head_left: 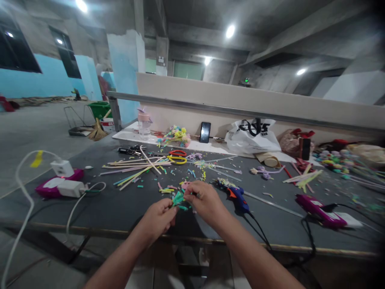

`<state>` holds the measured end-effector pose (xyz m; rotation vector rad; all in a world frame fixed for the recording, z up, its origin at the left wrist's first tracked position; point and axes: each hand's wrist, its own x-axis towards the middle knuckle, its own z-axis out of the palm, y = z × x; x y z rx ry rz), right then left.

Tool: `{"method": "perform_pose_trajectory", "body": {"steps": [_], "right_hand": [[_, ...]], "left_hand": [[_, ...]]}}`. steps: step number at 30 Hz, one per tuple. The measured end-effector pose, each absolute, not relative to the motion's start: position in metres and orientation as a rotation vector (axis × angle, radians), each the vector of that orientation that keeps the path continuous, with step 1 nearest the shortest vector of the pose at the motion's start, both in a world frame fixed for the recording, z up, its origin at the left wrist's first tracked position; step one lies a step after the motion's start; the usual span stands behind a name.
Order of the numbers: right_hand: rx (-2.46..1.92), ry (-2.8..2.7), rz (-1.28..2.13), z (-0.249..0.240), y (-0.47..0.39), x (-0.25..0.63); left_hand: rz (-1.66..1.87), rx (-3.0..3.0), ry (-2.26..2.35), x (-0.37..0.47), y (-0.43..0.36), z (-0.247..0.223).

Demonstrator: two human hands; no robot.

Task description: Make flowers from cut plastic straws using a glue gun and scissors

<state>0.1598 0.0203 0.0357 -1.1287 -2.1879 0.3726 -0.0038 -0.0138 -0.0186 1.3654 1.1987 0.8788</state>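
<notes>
My left hand [159,216] is closed, its thumb and fingers pinching a small green piece with splayed, petal-like strips [178,198]. Close against the piece's right side is my right hand [206,200], fingers pinched together; what sits between them is hidden. A pink bit [184,185] shows just beyond the right fingertips. Short pink and yellow cut pieces [167,189] lie on the dark table past my hands. To the right rests a blue glue gun [239,197] with an orange trigger, its nozzle end among small scraps.
Long pastel stems [141,166] lie beyond my left hand, near red-and-yellow-handled scissors [178,156]. Magenta power strips [58,186] with cables flank the work area. A phone [205,132], a white bag [252,136] and a flower bunch [177,136] stand along the back.
</notes>
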Motion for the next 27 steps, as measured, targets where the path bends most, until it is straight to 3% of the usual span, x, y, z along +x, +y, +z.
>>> {"method": "perform_pose_trajectory", "body": {"steps": [27], "right_hand": [[-1.242, -2.242, 0.639, 0.0332, 0.0314, 0.1543]], "left_hand": [[0.936, 1.407, 1.204, -0.0004, -0.0162, -0.0224]]}}
